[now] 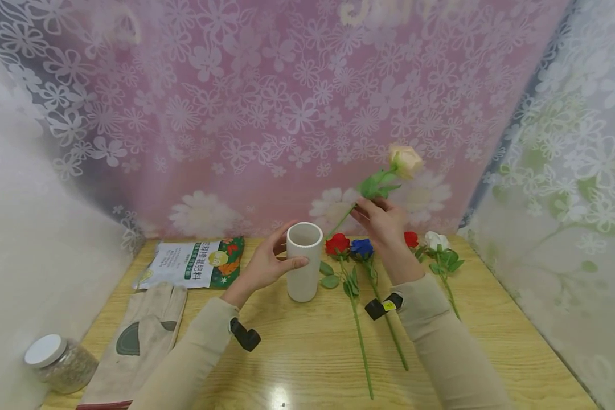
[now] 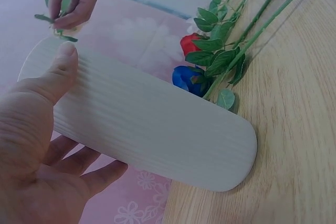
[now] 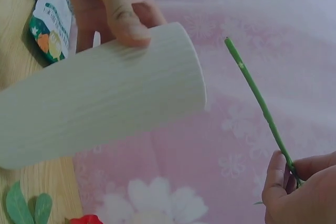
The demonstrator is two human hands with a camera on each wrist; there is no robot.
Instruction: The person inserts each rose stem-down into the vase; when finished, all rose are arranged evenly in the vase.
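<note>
A white ribbed vase [image 1: 303, 273] stands upright on the table. My left hand [image 1: 266, 263] grips it near the rim, thumb [image 2: 64, 66] across the front and fingers behind. To the right and higher, my right hand [image 1: 381, 222] pinches the green stem [image 3: 257, 95] of a pale peach rose [image 1: 406, 161]. The bloom points up and right, and the stem's cut end slants down toward the vase mouth, apart from it in the right wrist view. Below the right hand lie a red rose [image 1: 337, 244] and a blue rose [image 1: 361, 248], stems toward me.
Another red rose [image 1: 411, 239] and a white rose [image 1: 437, 241] lie farther right on the wooden table [image 1: 307, 353]. At left are a fertilizer bag [image 1: 189, 265], a pair of work gloves [image 1: 143, 336] and a lidded jar [image 1: 64, 364]. A flowered pink curtain [image 1: 287, 114] closes the back.
</note>
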